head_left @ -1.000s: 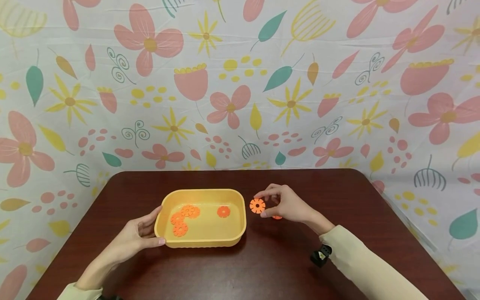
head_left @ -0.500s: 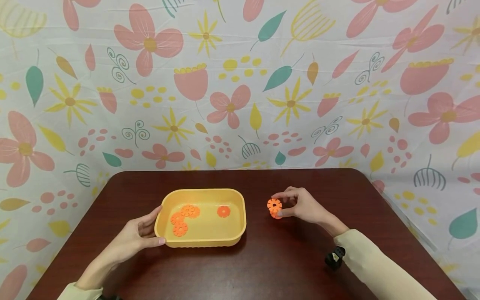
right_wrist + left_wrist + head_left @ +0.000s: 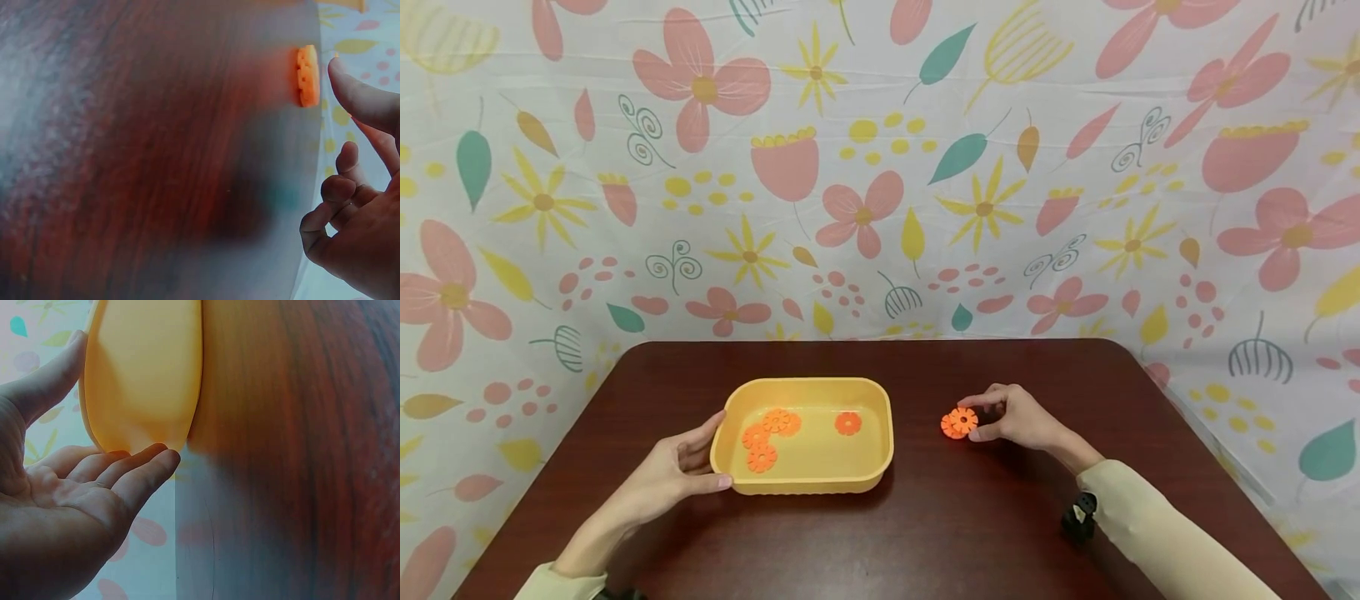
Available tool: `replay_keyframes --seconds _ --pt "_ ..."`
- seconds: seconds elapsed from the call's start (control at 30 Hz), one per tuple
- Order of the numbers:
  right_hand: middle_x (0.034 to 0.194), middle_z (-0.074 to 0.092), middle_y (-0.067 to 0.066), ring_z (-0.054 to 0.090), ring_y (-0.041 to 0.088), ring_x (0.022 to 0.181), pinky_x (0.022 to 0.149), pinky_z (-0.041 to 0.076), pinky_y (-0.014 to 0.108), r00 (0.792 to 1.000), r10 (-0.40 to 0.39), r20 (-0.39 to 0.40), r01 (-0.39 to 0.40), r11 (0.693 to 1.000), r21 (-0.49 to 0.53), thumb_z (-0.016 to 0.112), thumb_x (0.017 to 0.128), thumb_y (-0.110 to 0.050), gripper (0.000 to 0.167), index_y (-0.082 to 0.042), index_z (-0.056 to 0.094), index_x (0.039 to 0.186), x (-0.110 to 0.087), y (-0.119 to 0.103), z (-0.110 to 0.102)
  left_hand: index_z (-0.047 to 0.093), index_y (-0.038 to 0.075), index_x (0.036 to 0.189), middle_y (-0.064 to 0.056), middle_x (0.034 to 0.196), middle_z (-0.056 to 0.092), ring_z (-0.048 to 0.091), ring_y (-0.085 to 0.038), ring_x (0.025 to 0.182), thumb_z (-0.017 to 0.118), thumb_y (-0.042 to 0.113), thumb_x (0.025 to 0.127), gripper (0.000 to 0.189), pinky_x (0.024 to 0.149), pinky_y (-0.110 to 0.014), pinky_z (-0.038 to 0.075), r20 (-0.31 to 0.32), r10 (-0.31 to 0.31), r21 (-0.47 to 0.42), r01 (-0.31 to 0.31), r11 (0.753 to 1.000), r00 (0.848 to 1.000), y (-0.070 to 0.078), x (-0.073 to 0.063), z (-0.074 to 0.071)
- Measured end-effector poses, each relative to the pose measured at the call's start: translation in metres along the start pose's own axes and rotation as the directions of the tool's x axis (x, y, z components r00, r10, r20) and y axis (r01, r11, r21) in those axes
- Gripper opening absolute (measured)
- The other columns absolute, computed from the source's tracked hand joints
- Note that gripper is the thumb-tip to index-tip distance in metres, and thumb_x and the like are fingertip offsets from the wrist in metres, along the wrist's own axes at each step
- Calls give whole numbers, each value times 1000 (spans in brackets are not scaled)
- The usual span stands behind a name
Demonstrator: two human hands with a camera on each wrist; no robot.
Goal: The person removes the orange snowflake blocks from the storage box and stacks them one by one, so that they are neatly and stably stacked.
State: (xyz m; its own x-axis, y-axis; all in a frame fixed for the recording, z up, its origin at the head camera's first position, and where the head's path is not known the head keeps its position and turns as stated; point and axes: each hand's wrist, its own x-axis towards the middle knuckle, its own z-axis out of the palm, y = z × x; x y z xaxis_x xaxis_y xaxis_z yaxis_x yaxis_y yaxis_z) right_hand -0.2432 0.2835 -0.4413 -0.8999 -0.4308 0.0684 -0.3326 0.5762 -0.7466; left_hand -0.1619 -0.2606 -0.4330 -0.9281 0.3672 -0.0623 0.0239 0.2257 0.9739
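Currently five orange discs [image 3: 848, 428] inside the yellow tray [image 3: 820, 458], more discs [image 3: 956, 427] outside

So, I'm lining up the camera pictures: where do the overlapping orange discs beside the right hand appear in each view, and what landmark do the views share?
Head: the orange discs are slightly right of centre, below mid-height, between the yellow tray and the right hand.
Left wrist: not in it.
Right wrist: upper right, seen nearly edge-on, left of the thumb.
Shared landmark: the brown table, in all three.
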Motion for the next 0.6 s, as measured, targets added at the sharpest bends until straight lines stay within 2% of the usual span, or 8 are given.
replay_keyframes --seconds 0.2,0.6 --pt "88 58 11 45 28 81 65 37 29 1000 -13 9 13 1000 3 94 80 -11 47 -4 79 124 2 1 5 21 -4 165 -25 170 20 35 -49 147 83 7 91 97 97 -34 56 -7 -2 9 2 1000 1000 0 -1 0" --pt "88 60 12 47 29 83 65 36 30 1000 -20 19 20 1000 3 94 80 -13 47 -3 79 124 7 0 11 21 -3 166 -25 169 20 35 -48 147 83 5 92 97 97 -33 56 2 9 -7 -9 1000 1000 2 0 -1"
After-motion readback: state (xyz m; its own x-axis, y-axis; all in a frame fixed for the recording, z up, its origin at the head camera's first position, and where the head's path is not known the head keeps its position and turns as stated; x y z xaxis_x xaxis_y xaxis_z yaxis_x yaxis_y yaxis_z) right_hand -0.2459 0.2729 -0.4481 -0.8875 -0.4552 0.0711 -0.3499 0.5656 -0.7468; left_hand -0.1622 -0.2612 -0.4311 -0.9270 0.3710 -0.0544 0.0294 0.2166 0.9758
